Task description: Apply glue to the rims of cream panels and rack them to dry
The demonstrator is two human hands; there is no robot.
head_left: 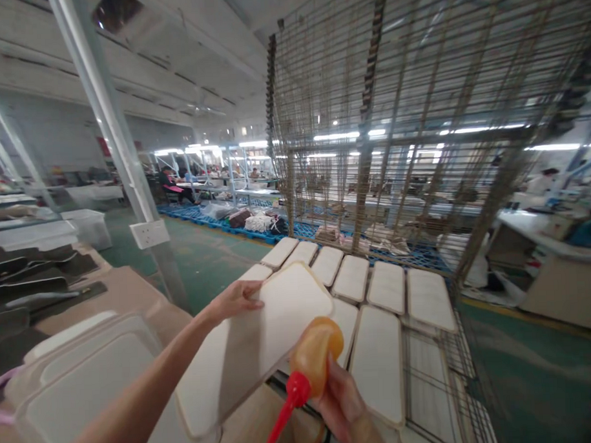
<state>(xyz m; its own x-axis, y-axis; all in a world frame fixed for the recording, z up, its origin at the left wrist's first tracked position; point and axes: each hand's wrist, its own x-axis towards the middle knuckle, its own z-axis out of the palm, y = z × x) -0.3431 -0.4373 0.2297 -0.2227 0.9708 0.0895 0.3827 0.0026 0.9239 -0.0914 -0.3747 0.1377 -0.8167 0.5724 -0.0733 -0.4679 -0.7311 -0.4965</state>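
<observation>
My left hand grips the far left edge of a large cream panel with rounded corners and a yellowish rim. The panel is tilted above a wire rack. In my right hand is an amber squeeze bottle with a red nozzle that points down toward the lower left. The bottle overlaps the panel's near right edge in view; whether they touch is unclear. Several smaller cream panels lie in rows on the rack beyond and to the right.
Wire racks stand tilted up behind the panels. More large panels lie on a brown-covered table at left, near dark folded pieces. A metal post carries a socket box. A seated person is far back.
</observation>
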